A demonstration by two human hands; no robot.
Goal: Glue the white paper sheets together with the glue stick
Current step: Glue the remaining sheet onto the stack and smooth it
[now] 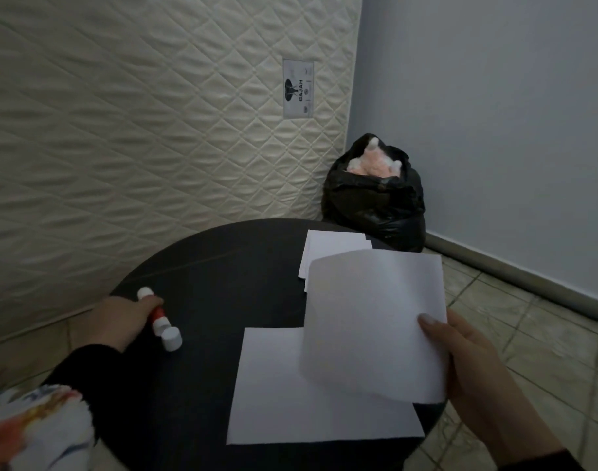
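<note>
**Sheet lifted, glue stick in reach**

A quilted mattress (154, 113) leans against the wall behind a small round dark counter (222, 266), with a black bin bag (375, 205) in the corner at upper right. The right hand (467, 355) pinches a white sheet (372, 321) by its right edge, thumb on top, holding it bowed above a second sheet (290, 396) that lies flat at lower centre. A small stack of sheets (331, 248) sits at the counter's far edge. The left hand (124, 321) curls its fingers on the red-and-white glue stick (158, 317) lying at centre left; whether it fully grips it I cannot tell. A white cap (172, 338) lies just beside the stick.

To do this well, probably align the lifted sheet's corners over the flat one before pressing, working from one edge outward. The flat sheet's near corner reaches the counter rim, and the lifted sheet overhangs the right edge, so little room remains there; the bare dark centre offers space.
</note>
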